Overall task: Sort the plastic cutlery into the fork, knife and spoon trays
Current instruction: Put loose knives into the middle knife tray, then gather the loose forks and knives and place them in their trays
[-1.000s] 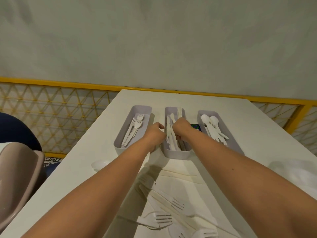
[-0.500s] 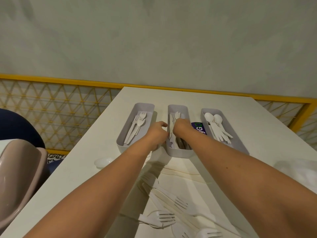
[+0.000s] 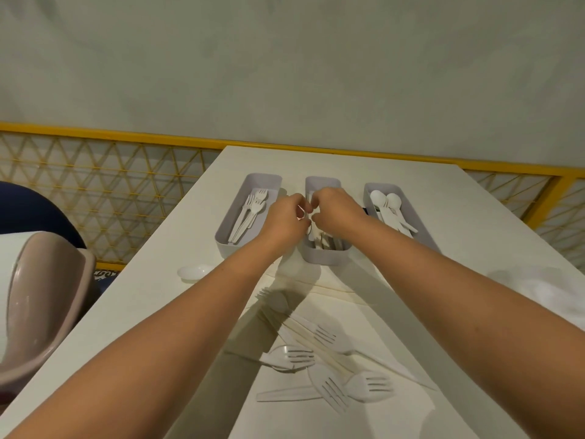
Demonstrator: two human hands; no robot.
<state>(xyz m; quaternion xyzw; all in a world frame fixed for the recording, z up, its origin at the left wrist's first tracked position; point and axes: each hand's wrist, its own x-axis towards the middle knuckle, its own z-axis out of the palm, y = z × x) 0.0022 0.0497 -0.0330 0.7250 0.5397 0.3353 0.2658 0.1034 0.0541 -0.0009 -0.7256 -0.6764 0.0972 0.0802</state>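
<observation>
The person stands at a white table (image 3: 474,236) and stretches both arms forward. The left hand (image 3: 286,221) and the right hand (image 3: 337,212) are together above the middle tray (image 3: 326,259), with the fingers curled and the fingertips of the two hands almost touching. A little bit of white shows between the fingers of the left hand, but I cannot tell what it is, and I cannot tell if either hand really holds something.

Three grey trays stand side by side at the far part of the table. The left tray (image 3: 229,245) contains a few white forks (image 3: 250,213), lying along its length. The middle tray holds knives (image 3: 329,242), partly hidden under the hands. The right tray (image 3: 383,186) contains white spoons (image 3: 391,207), with their bowls toward the wall.

Nearer to the person, between the two forearms, loose cutlery (image 3: 319,359) lies in a heap on the table, mostly forks crossing one another. One single spoon (image 3: 191,271) lies apart, to the left of the left forearm. Beside the table, at the left, there is a beige chair (image 3: 41,312), and behind it a yellow fence (image 3: 95,185).
</observation>
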